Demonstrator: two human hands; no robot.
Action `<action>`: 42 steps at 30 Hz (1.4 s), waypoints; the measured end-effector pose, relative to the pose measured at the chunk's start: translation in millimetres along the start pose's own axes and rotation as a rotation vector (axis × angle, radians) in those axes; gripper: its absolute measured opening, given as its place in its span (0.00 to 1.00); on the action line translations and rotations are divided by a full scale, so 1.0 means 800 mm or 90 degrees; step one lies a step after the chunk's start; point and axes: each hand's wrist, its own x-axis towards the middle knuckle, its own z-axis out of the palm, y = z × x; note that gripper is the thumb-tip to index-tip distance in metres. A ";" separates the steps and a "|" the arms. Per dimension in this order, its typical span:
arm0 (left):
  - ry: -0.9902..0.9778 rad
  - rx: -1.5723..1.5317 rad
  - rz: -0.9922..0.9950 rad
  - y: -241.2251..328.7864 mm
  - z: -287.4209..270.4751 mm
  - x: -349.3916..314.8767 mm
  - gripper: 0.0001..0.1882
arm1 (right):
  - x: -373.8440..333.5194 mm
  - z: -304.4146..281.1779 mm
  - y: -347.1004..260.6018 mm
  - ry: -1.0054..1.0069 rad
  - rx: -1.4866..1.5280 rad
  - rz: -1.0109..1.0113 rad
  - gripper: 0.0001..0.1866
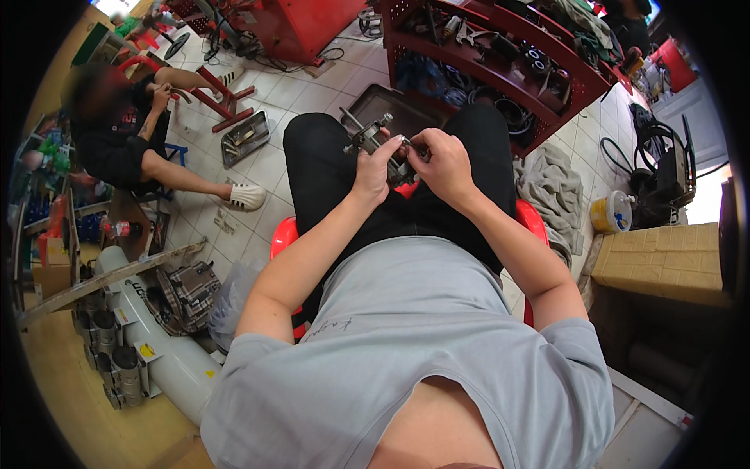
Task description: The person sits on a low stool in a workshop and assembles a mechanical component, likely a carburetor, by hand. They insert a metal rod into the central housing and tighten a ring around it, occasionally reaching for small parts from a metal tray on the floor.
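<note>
Above my lap, my left hand (pixel 374 170) is closed round a grey metal machine part (pixel 370 139) with a rod and bolt-like ends sticking out of it. The part's lower end is partly hidden behind my fingers, and its exact kind is unclear. Close beside it, my right hand (pixel 444 163) has thumb and fingers pinched together at the part's right side. Whatever lies between those fingertips is too small and covered to name. Both hands nearly meet over my black trousers (pixel 314 156).
A dark metal tray (pixel 388 107) lies on the floor beyond my knees, before a red tool cart (pixel 476 59). At left, another person (pixel 117 133) sits near a smaller tray (pixel 246 139). Grey cloth (pixel 551 191) and a white bucket (pixel 612 213) are at right. A white cylinder tank (pixel 160 344) lies left.
</note>
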 end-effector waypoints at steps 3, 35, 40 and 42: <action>0.026 0.011 -0.011 0.001 0.006 -0.007 0.10 | -0.001 -0.002 -0.003 0.000 -0.036 -0.029 0.07; -0.016 0.056 0.022 -0.008 -0.012 0.001 0.11 | -0.006 0.015 0.015 -0.132 0.380 0.222 0.15; 0.001 0.008 -0.035 -0.004 -0.007 -0.003 0.10 | 0.000 0.006 0.023 -0.145 0.551 0.269 0.14; 0.013 0.000 -0.052 -0.004 -0.009 -0.004 0.11 | 0.004 0.002 0.017 -0.147 0.572 0.292 0.13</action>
